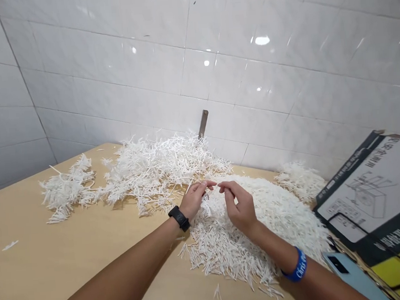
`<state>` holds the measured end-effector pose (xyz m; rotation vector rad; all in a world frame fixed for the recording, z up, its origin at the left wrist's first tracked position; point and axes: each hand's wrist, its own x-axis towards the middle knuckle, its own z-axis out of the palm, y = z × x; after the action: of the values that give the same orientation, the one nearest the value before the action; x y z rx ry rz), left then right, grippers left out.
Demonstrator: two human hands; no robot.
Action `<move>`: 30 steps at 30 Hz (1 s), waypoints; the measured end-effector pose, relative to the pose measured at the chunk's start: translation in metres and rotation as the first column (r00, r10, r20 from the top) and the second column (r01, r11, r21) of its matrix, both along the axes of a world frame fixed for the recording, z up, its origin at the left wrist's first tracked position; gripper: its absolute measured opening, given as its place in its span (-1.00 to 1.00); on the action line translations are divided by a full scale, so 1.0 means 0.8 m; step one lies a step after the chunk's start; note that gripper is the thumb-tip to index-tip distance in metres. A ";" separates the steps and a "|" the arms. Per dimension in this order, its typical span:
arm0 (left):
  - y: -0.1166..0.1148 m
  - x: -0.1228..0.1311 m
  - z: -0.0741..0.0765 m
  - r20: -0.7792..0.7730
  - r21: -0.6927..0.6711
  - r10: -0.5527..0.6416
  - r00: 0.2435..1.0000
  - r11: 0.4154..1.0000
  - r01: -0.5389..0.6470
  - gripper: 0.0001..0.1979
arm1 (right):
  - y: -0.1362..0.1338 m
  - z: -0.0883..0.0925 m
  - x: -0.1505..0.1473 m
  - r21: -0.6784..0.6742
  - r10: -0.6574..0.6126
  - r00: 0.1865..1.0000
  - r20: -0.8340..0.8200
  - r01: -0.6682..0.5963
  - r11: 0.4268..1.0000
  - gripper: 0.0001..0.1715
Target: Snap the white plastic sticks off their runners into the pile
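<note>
Tiled wall behind, the counter carries a dense mound of white strips, which I see beneath the right hand; left hand by its left edge. Both look narrow; any grip I can't tell.

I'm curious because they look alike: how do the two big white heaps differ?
The left heap is looser, with longer strands; the right heap is denser, with shorter pieces. The left heap sprawls raggedly; the right heap forms a rounded mound. Both are white and lie on the table.
</note>
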<state>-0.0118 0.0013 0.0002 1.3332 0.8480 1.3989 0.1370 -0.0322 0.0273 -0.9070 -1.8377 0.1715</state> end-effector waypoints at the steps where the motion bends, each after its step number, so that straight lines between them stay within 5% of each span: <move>1: -0.001 0.000 -0.001 0.000 0.002 -0.006 1.000 1.000 0.006 -0.60 | -0.001 -0.004 -0.001 0.008 -0.006 0.999 -0.033 0.006 1.000 -0.75; 5: -0.004 -0.001 -0.004 -0.021 -0.015 0.034 0.999 0.999 -0.035 -0.58 | -0.004 -0.006 -0.004 -0.082 -0.054 0.993 -0.104 0.045 0.996 -0.78; 9: -0.005 -0.001 -0.007 -0.013 -0.035 0.091 0.996 0.995 -0.091 -0.58 | -0.007 0.002 0.002 -0.212 0.013 0.991 0.136 0.016 0.977 -0.81; 12: -0.006 0.001 -0.007 -0.007 -0.068 0.088 0.996 0.994 -0.089 -0.57 | -0.006 0.005 0.009 -0.342 0.060 0.936 0.347 0.067 0.937 -0.66; 15: -0.006 0.003 -0.007 0.005 -0.076 0.065 0.998 0.995 -0.065 -0.53 | -0.004 0.005 0.018 -0.425 0.088 0.907 0.412 0.106 0.899 -0.67; 20: -0.008 -0.001 -0.001 -0.140 0.028 0.002 0.990 1.000 0.002 -0.53 | -0.008 0.014 0.041 -0.380 0.014 0.961 0.276 0.096 0.920 -0.75; 26: -0.010 -0.001 0.000 -0.118 -0.041 -0.066 0.991 0.997 0.061 -0.49 | -0.011 0.006 0.057 -0.332 -0.124 0.989 -0.085 0.089 0.939 -0.66; 30: -0.009 -0.004 -0.002 -0.252 0.146 -0.034 0.967 0.987 0.073 -0.56 | -0.009 -0.013 0.064 -0.402 -0.152 0.944 -0.293 0.023 0.915 -0.61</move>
<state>-0.0151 -0.0059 -0.0012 1.6650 0.8735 1.2924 0.1880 -0.0397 0.0169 -1.1635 -1.4778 0.6159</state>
